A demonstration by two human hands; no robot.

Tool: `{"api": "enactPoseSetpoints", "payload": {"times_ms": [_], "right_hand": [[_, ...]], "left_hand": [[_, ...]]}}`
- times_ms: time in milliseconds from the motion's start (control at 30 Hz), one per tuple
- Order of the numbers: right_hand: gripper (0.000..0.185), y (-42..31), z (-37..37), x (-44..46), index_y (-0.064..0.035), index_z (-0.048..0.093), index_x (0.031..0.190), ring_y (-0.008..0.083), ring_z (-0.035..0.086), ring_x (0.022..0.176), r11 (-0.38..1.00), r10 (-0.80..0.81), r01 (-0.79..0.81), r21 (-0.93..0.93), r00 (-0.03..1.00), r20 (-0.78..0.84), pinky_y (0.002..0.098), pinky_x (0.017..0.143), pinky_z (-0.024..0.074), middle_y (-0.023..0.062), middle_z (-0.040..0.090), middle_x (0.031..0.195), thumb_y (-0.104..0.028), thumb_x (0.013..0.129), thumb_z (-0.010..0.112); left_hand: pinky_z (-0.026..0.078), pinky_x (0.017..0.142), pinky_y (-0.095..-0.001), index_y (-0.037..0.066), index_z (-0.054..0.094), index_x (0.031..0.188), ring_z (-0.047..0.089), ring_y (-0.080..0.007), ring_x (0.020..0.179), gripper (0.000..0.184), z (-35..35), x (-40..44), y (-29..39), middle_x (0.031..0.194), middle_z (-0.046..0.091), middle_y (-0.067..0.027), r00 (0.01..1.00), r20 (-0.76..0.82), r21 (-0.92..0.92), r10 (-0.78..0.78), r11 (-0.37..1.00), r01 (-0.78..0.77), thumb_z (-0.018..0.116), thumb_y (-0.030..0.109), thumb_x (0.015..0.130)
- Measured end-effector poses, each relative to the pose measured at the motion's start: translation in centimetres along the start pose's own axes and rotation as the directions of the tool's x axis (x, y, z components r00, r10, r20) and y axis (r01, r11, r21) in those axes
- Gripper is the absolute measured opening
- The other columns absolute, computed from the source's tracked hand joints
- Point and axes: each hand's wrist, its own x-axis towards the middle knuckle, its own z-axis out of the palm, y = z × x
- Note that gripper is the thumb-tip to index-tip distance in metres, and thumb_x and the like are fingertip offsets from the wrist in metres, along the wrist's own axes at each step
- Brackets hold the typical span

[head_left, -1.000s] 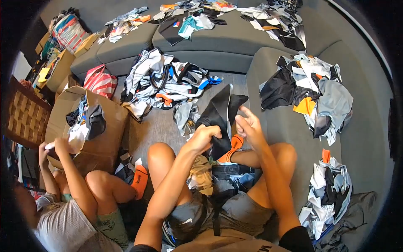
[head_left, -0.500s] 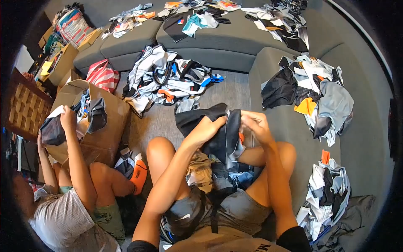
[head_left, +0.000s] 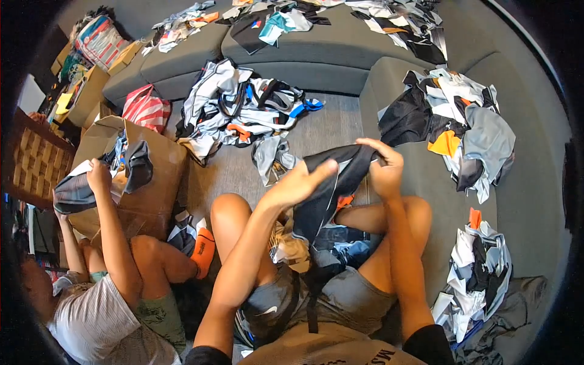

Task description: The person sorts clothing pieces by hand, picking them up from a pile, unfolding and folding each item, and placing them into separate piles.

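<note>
A black piece of fabric [head_left: 325,198] with a thin light seam line hangs in front of me, above my lap. My right hand [head_left: 386,170] pinches its upper right corner between thumb and fingers. At the cloth's left side is my left hand [head_left: 298,187], thumb stretched out and apart from the fingers, lying against the fabric. Part of its fingers is hidden. Below, between my legs, lie a tan cloth [head_left: 291,250] and blue-grey cloths [head_left: 350,250]. Something orange [head_left: 345,202] shows just behind the black fabric.
Fabric piles lie on the floor [head_left: 234,109] and the grey sofa [head_left: 468,131], with another pile [head_left: 474,274] at lower right. To my left a person [head_left: 106,310] holds a grey-and-white cloth [head_left: 79,188] beside a cardboard box [head_left: 149,182]. A striped bag [head_left: 146,108] stands behind it.
The black fabric is spread wider and has swung between my hands. My right hand has moved up; the left thumb has come off the cloth. The other person's cloth is spread lower.
</note>
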Motion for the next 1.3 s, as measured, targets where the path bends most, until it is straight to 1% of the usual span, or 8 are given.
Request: {"api": "enactPoseSetpoints", "payload": {"times_ms": [300,667,833,1000,1033,1133,1167,1300], "right_hand": [[0.045,-1.2,-2.5,1.2,0.0033,0.06,0.108,0.0166,0.058,0.083,0.989,0.102,-0.075,0.131,0.971,-0.215,0.0211,0.08,0.0434,0.0107,0.065,0.099,0.011,0.069,0.039],[0.031,2.1,-5.3,0.8,0.0013,0.059,0.104,0.0101,0.052,0.076,0.996,0.064,-0.083,-0.026,0.899,-0.433,0.0191,0.069,0.0409,0.0075,0.061,0.09,0.002,0.08,0.039],[0.022,3.0,-8.6,0.5,-0.0015,0.059,0.096,0.0073,0.049,0.072,0.895,0.443,-0.335,0.294,0.731,-0.519,0.0187,0.064,0.0394,0.0041,0.058,0.083,-0.006,0.085,0.041],[0.019,7.1,-8.5,-0.4,-0.0028,0.057,0.094,0.0095,0.052,0.077,0.861,0.508,-0.469,0.193,0.792,-0.339,0.0215,0.066,0.042,0.0067,0.058,0.088,-0.015,0.09,0.043],[0.02,7.7,-8.7,-0.8,-0.0029,0.057,0.094,0.01,0.053,0.075,0.836,0.547,-0.483,0.261,0.775,-0.316,0.0217,0.066,0.0429,0.007,0.059,0.089,-0.018,0.09,0.045],[0.024,6.3,-6.4,-1.2,-0.0009,0.057,0.1,0.0129,0.057,0.077,0.636,0.63,-0.551,0.54,0.775,0.048,0.0242,0.068,0.046,0.0105,0.061,0.094,-0.02,0.09,0.045],[0.027,5.5,-4.9,-0.9,0.0001,0.057,0.102,0.0144,0.059,0.078,0.496,0.603,-0.591,0.637,0.762,0.237,0.0254,0.069,0.0475,0.0122,0.062,0.096,-0.021,0.091,0.045],[0.038,-1.0,-0.3,0.3,0.002,0.049,0.12,0.0198,0.061,0.092,0.183,0.454,-0.622,0.761,0.74,0.496,0.0302,0.079,0.0493,0.0165,0.058,0.113,-0.025,0.095,0.04]], "left_hand": [[0.041,0.058,-0.0205,0.001,0.057,0.098,0.054,-0.0094,0.066,0.04,-4.0,-0.8,1.6,0.083,0.061,-0.0057,0.878,-0.465,-0.243,-0.113,0.97,-0.004,0.057,0.039,0.087],[0.042,0.054,-0.0215,0.002,0.057,0.102,0.056,-0.009,0.062,0.032,-8.8,-0.8,0.1,0.081,0.061,-0.0056,0.855,-0.518,-0.388,0.044,0.878,-0.28,0.057,0.03,0.087],[0.041,0.05,-0.0214,0.004,0.059,0.096,0.053,-0.0083,0.057,0.024,-9.4,-2.1,2.1,0.075,0.061,-0.0034,0.787,-0.616,-0.583,-0.037,0.694,-0.423,0.055,0.026,0.088],[0.042,0.057,-0.0193,0.005,0.058,0.098,0.056,-0.0094,0.064,0.024,-11.6,-2.0,-1.1,0.08,0.062,-0.0027,0.793,-0.606,-0.089,0.057,0.986,-0.139,0.051,0.026,0.09],[0.041,0.064,-0.0261,0.004,0.053,0.106,0.054,-0.0154,0.075,0.031,-11.0,-1.5,-2.0,0.091,0.057,-0.008,0.772,-0.625,0.22,0.113,0.975,0.035,0.053,0.029,0.088],[0.04,0.084,-0.0465,0.0,0.035,0.129,0.047,-0.0333,0.106,0.065,-7.0,0.0,-4.0,0.124,0.043,-0.0239,0.775,-0.565,0.82,0.283,0.297,0.49,0.058,0.038,0.082],[0.027,0.092,-0.0597,0.002,0.015,0.138,0.028,-0.0416,0.123,0.087,-5.4,0.3,-3.6,0.14,0.02,-0.0266,0.905,-0.42,0.813,0.066,0.47,0.344,0.061,0.044,0.077],[0.039,0.089,-0.0447,-0.004,0.024,0.132,0.044,-0.0402,0.109,0.079,3.4,0.0,-2.7,0.125,0.037,-0.0274,0.958,-0.067,0.723,0.28,0.675,-0.147,0.066,0.03,0.075]]}}
